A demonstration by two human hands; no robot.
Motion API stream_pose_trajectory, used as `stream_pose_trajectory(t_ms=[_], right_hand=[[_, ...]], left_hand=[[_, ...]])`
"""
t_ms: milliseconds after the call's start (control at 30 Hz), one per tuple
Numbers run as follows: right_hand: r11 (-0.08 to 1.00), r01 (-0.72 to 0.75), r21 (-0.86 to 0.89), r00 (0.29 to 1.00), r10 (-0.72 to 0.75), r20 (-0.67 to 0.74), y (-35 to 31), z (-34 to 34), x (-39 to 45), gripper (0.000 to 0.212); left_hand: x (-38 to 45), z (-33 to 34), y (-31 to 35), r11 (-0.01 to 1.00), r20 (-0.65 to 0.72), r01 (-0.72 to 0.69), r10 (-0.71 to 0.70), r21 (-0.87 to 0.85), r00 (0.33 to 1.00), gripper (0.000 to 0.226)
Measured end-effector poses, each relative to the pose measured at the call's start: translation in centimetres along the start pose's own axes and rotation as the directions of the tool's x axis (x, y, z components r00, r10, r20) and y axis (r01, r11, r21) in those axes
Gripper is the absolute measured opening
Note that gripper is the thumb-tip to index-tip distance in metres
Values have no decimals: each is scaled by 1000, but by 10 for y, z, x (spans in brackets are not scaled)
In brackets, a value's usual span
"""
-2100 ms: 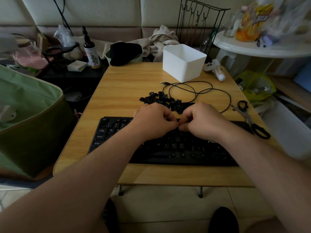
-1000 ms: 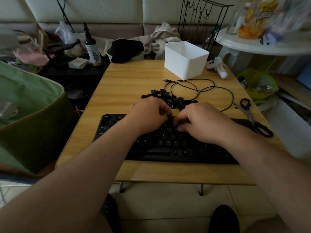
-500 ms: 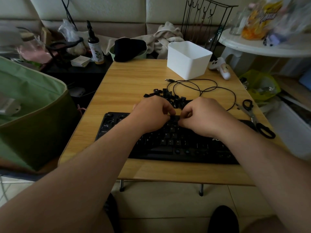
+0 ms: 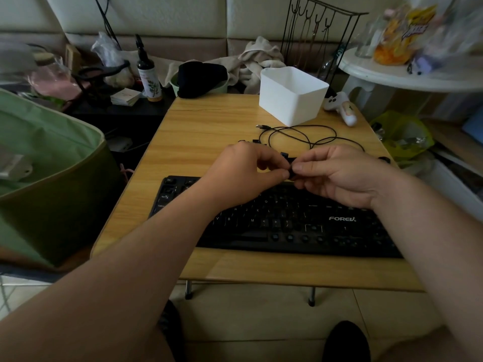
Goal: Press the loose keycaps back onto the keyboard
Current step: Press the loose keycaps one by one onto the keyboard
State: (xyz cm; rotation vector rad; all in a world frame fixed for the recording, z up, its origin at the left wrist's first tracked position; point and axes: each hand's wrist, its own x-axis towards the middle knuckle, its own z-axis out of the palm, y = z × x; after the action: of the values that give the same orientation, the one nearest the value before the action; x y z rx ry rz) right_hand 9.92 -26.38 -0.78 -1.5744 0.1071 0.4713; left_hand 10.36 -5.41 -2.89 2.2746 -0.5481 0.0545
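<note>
Keycap (image 4: 292, 170) pinched between your left hand (image 4: 243, 176) and right hand (image 4: 337, 176), frame centre, just above the black keyboard (image 4: 287, 220) on the bench (image 4: 209, 121); loose keycaps (image 4: 254, 141) mostly hidden behind.

White bin (image 4: 292, 96), cable (image 4: 303, 137), bottle (image 4: 149, 77)

I'm at home, in a lived-in room: a cream padded sofa back (image 4: 162, 19) behind my low wooden folding table (image 4: 209, 121), rumpled beige clothes (image 4: 258, 58) heaped there, a bright snack bag (image 4: 400, 32) on a white round side table (image 4: 407, 77).
</note>
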Motion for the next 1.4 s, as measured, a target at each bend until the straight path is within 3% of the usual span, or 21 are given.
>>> stream_pose_trajectory(t_ms=[200,333,433,567,733,867,1067,1400], right_hand=[[1000,-14,17,1000,13,24,0,-2,-2,19],[996,73,-56,997,-73,6,4,0,-4,19],[956,211,-204,974,-224,-41,6,0,-5,21],[798,317,-512,905,-415,-87,10,-3,-4,20],[724,379,-576,865,-499,-58,9,-6,-6,18],[522,278,-806,910,-412,47,9,-9,-6,17],[254,230,-939,950,-266,161,5,-3,-3,20],[126,176,-976,970,-188,151,-2,15,2,20]], left_hand=[[-3,0,3,998,-6,-32,32,50,999,1],[-3,3,2,997,-41,-28,31,71,999,9],[-1,3,1,999,-64,29,-31,-22,998,7],[1,3,0,996,-54,52,-56,-70,997,9],[0,1,1,986,-10,72,-74,-152,997,8],[1,-7,-3,994,81,82,-87,69,993,10],[3,-15,-12,974,-31,188,-186,125,982,16],[5,-7,-16,968,-3,199,-201,150,980,17]])
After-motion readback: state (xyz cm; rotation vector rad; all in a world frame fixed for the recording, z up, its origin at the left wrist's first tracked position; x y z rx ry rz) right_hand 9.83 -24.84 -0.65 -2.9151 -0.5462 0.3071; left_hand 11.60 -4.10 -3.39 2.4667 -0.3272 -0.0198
